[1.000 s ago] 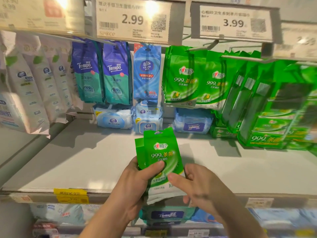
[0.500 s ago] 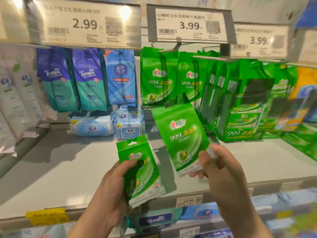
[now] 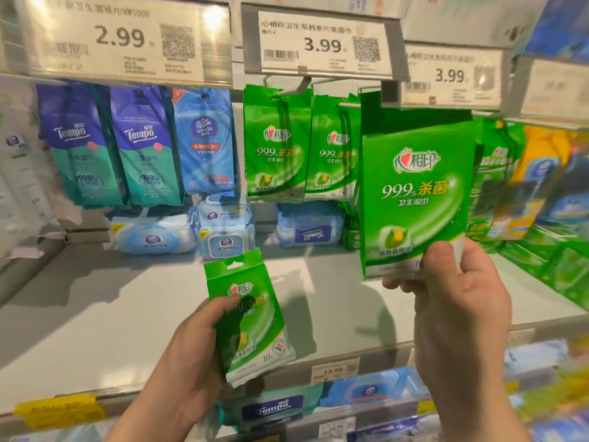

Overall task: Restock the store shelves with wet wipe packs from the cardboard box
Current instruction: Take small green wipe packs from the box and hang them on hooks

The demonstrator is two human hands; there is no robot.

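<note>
My right hand (image 3: 452, 301) grips the bottom edge of a green wet wipe pack (image 3: 414, 193) and holds it upright, its top just under the 3.99 price tag (image 3: 446, 78) and its hook. My left hand (image 3: 194, 352) holds a second green wet wipe pack (image 3: 251, 317) low over the shelf's front edge, thumb across its face. More green packs (image 3: 277, 145) hang on hooks behind. The cardboard box is out of view.
Blue Tempo packs (image 3: 79, 145) and a Vinda pack (image 3: 205, 141) hang at the left. Soft blue wipe packs (image 3: 153, 237) lie at the back of the grey shelf (image 3: 95, 330). Green multipacks (image 3: 548, 260) stack at the right. Price tags (image 3: 121, 39) line the top rail.
My right hand has raised its green pack up and right toward the hook under the 3.99 tag. The left hand keeps its pack low. The view has shifted right.
</note>
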